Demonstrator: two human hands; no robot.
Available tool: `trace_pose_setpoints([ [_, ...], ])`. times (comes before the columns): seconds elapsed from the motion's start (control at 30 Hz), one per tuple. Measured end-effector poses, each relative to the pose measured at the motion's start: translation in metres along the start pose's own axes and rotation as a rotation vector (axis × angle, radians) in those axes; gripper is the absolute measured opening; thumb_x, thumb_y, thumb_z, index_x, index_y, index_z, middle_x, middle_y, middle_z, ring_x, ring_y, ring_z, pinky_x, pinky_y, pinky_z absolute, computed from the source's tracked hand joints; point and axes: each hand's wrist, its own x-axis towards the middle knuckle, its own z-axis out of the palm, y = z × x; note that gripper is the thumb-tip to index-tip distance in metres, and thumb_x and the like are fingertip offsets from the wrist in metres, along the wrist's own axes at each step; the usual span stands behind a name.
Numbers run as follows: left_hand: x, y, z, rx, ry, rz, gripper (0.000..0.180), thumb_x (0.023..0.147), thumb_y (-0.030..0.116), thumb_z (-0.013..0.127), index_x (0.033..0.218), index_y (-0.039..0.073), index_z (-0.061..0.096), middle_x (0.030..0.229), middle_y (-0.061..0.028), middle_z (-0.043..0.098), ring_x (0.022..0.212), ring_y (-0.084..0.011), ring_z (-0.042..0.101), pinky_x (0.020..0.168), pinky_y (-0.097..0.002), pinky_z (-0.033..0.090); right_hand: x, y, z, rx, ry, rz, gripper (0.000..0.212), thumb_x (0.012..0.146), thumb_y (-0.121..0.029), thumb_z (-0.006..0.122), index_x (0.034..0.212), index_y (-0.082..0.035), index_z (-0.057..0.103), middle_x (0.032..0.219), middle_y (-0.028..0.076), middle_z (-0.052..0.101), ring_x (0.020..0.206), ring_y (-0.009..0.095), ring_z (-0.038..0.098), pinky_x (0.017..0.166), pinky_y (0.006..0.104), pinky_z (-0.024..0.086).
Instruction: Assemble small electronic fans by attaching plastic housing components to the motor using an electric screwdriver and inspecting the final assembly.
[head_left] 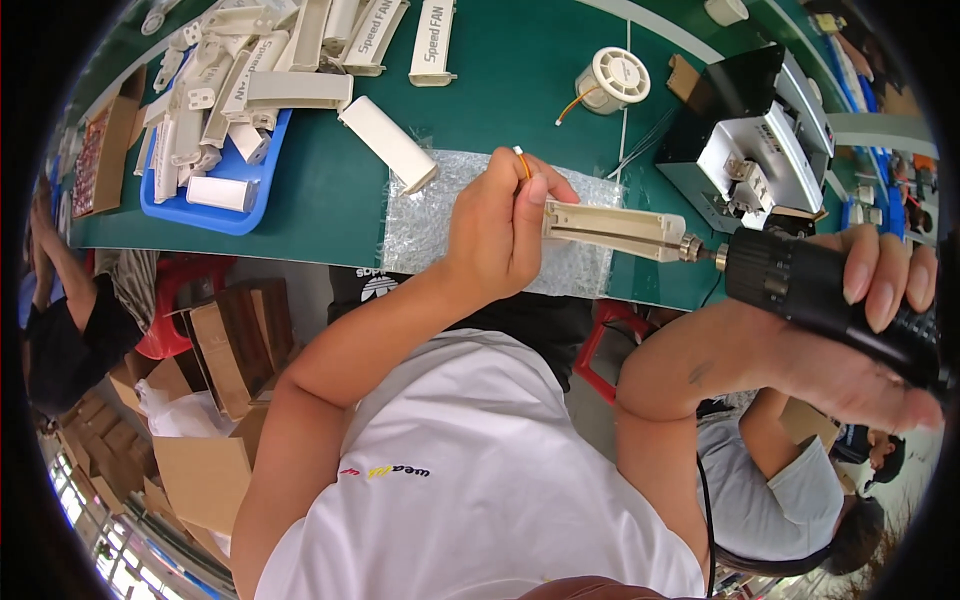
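My left hand (497,225) grips one end of a long cream plastic handle shell (615,226), its hollow side showing. A thin orange wire with a white plug (521,160) sticks up between the thumb and fingers. My right hand (850,345) is wrapped round a black electric screwdriver (785,268), held almost level. Its silver tip (692,248) meets the shell's right end; whether a screw sits there is hidden. Under the left hand lies a bubble-wrap sheet (415,225) on the green table.
A blue tray (250,215) heaped with white plastic shells stands at the left. A loose white shell (388,145) lies near the wrap. Behind are a round white fan motor (612,80) with a wire and a black-and-silver machine (745,140). Another person (765,480) sits at the lower right.
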Motion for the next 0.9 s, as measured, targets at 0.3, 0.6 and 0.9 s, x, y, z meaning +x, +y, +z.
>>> trace_pose_setpoints([
  [0.3,-0.001,0.013,0.001,0.071,-0.004,-0.028,0.013,0.101,0.009,0.043,0.092,0.001,0.047,0.082,-0.0118,0.067,0.06,-0.0265,0.057,0.059,-0.0362,0.046,-0.008,0.008,0.017,-0.238,0.154,-0.08,0.074,0.09,-0.065,0.057,0.109,0.005,0.047,0.095,0.01,0.051,0.07,0.015,0.055,0.058,0.0273,0.044],
  [0.6,0.153,0.033,-0.078,0.637,-0.524,-0.091,0.017,0.096,0.025,0.053,0.096,0.007,0.056,0.081,-0.0167,0.067,0.077,-0.0375,0.066,0.067,-0.0467,0.051,0.036,-0.074,-0.011,0.031,0.031,-0.396,0.069,0.09,-0.046,0.068,0.125,0.006,0.04,0.1,0.009,0.042,0.076,0.015,0.048,0.069,0.0301,0.044],
  [0.9,0.374,-0.093,-0.085,0.894,-0.175,-0.403,0.058,0.092,0.053,0.055,0.123,0.004,0.053,0.125,-0.0262,0.058,0.119,-0.0396,0.057,0.096,-0.0492,0.049,0.031,-0.036,-0.04,-0.951,0.366,-0.381,0.069,0.099,-0.017,0.058,0.154,-0.005,0.018,0.105,0.02,0.062,0.066,0.017,0.058,0.062,0.0274,0.049],
])
